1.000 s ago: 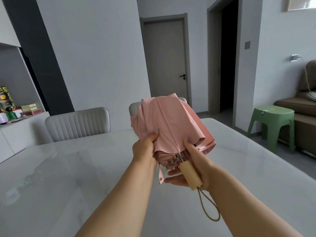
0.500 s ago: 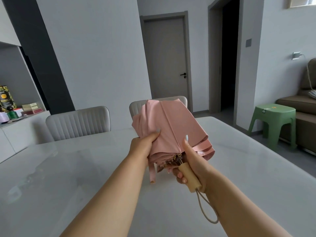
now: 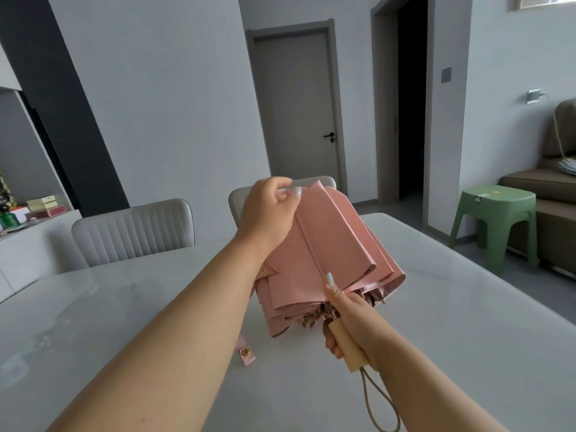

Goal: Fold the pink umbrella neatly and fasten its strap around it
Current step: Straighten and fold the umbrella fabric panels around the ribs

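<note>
Two grey chairs [image 3: 134, 230] stand behind the glossy white table [image 3: 467, 338].

The left forearm hid most of the strap [image 3: 247, 353]; only its snap end showed. The left hand [image 3: 268, 215] covered the pink umbrella [image 3: 330, 254] tip. The wrist loop [image 3: 381, 406] ran off the bottom edge.
</note>
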`<state>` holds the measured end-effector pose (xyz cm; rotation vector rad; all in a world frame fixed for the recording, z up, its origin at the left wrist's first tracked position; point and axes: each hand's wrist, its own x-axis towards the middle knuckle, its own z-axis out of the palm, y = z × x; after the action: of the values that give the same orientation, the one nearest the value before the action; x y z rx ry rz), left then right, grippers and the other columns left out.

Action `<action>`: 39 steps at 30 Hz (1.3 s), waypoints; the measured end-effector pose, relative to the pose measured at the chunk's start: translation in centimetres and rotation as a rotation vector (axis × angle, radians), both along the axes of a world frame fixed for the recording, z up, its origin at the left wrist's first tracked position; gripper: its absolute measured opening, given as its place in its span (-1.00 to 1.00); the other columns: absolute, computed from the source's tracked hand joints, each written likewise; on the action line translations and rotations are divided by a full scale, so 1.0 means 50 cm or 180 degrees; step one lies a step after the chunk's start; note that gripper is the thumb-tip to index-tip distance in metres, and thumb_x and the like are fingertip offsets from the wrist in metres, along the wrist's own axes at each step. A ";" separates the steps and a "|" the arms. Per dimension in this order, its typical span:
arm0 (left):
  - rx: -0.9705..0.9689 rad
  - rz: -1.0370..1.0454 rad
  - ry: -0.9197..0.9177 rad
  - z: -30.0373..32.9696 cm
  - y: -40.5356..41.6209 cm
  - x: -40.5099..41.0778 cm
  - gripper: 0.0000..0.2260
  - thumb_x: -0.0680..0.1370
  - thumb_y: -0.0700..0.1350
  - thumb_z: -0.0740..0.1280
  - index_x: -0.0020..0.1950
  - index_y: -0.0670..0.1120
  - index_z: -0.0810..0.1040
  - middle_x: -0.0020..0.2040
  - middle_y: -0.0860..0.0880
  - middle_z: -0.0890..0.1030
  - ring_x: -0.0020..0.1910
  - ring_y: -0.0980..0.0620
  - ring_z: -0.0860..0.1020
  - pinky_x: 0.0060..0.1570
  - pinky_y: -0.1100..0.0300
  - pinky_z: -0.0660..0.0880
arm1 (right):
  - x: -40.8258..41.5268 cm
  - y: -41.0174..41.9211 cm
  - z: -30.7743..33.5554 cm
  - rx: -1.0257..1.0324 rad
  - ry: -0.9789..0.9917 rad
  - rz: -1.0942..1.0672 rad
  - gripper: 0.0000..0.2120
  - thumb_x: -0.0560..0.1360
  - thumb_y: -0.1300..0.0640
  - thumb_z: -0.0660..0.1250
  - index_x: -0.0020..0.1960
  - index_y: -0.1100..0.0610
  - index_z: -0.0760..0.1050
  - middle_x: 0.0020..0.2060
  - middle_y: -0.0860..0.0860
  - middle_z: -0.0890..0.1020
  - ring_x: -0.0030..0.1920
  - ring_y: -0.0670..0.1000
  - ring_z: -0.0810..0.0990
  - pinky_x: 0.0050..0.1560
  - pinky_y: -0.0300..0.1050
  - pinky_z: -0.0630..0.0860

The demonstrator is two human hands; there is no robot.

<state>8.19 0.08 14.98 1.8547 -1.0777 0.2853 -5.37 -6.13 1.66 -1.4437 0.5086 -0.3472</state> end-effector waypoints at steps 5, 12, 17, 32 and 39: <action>0.0637 0.0138 -0.0013 0.069 -0.055 0.035 -0.64 0.67 0.03 0.11 -0.30 -0.01 0.38 -0.30 0.04 0.46 -0.14 -0.07 0.43 -0.15 0.17 0.35 | -0.010 0.006 0.002 -0.0144 -0.0078 0.0110 -0.31 0.22 -0.42 0.23 0.06 0.12 0.37 -0.44 0.10 0.55 -0.48 0.02 0.53 -0.41 -0.11 0.53; 0.1683 0.0464 0.0179 0.111 -0.064 0.072 -0.40 0.65 0.23 -0.01 0.40 -0.18 0.48 0.44 -0.17 0.43 0.41 -0.18 0.37 0.40 -0.03 0.29 | -0.008 0.007 -0.008 -0.0230 -0.0212 0.0282 -0.29 0.21 -0.42 0.21 0.04 0.15 0.37 -0.45 0.19 0.50 -0.56 0.03 0.50 -0.47 -0.15 0.49; 0.1385 0.0558 0.0519 0.093 -0.045 0.110 -0.42 0.61 0.23 0.12 0.39 -0.19 0.47 0.41 -0.16 0.46 0.35 -0.18 0.43 0.33 -0.01 0.35 | -0.004 0.005 -0.024 0.0196 -0.0310 0.0387 -0.29 0.19 -0.43 0.19 0.02 0.14 0.34 -0.48 0.20 0.49 -0.57 0.07 0.46 -0.48 -0.16 0.43; 0.0712 -0.0164 0.1544 0.072 0.000 0.149 -0.66 0.44 0.14 0.44 -0.03 -0.13 0.65 -0.06 -0.09 0.68 -0.10 -0.06 0.64 0.03 0.07 0.56 | 0.009 -0.002 -0.035 0.1051 -0.0733 0.1227 -0.01 0.21 -0.66 -0.14 -0.10 0.16 0.61 -0.30 0.21 0.52 -0.46 0.09 0.46 -0.45 -0.16 0.41; 0.0595 -0.0246 0.1454 0.060 0.012 0.167 -0.74 0.52 0.02 0.44 -0.12 -0.18 0.61 -0.06 -0.10 0.64 -0.03 -0.06 0.59 0.08 0.09 0.53 | 0.011 0.001 -0.035 0.1158 -0.0849 0.1348 0.09 0.16 -0.70 -0.20 -0.08 0.19 0.61 -0.23 0.26 0.49 -0.46 0.11 0.43 -0.48 -0.17 0.39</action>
<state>16.53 0.67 17.96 1.9107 -0.8740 -0.2838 -4.85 -6.09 -0.08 -1.0936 0.0373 -0.0965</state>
